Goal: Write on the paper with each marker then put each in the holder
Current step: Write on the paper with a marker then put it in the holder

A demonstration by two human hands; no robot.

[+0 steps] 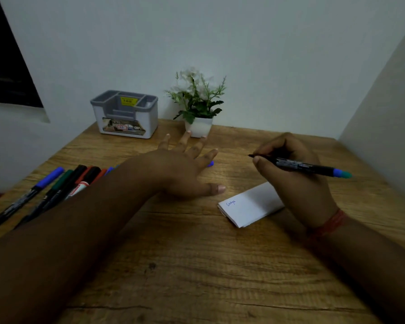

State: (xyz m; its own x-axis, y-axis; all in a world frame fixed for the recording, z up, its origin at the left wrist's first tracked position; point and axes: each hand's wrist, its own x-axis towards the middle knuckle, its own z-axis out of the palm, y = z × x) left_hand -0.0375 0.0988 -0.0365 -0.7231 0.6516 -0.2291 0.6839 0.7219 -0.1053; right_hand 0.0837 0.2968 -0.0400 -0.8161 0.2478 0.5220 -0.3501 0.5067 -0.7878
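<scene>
A wooden counter [197, 265] seen from above, set against a pale wall, with a person's two bare forearms reaching in from the near edge.

The right hand [297, 181] pinches a black marker [299, 165] between thumb and curled fingers. The marker is uncapped, its dark tip pointing left and raised in the air above the counter, not touching anything. Its blue and teal tail end sticks out to the right past the hand. A red thread band [330, 224] circles the right wrist.

Under and just left of that hand lies a folded white paper [248, 210], flat on the counter. One small word in blue ink is written near its left corner.

The left hand [185, 171] hovers or rests palm down over the middle of the counter, fingers straight and spread, holding nothing. A small blue cap [211, 163] peeks out from under its fingers; whether the hand touches it is unclear.

To the far left, a row of markers [56, 190] lies on the counter, partly hidden behind the left forearm. Their caps show blue, green, black and red.

At the back of the counter, by the wall, stands the grey and white holder [125, 115] with several compartments; no markers show in it. Just right of it sits a small white pot [200, 128] of leafy green plant with white flowers.
</scene>
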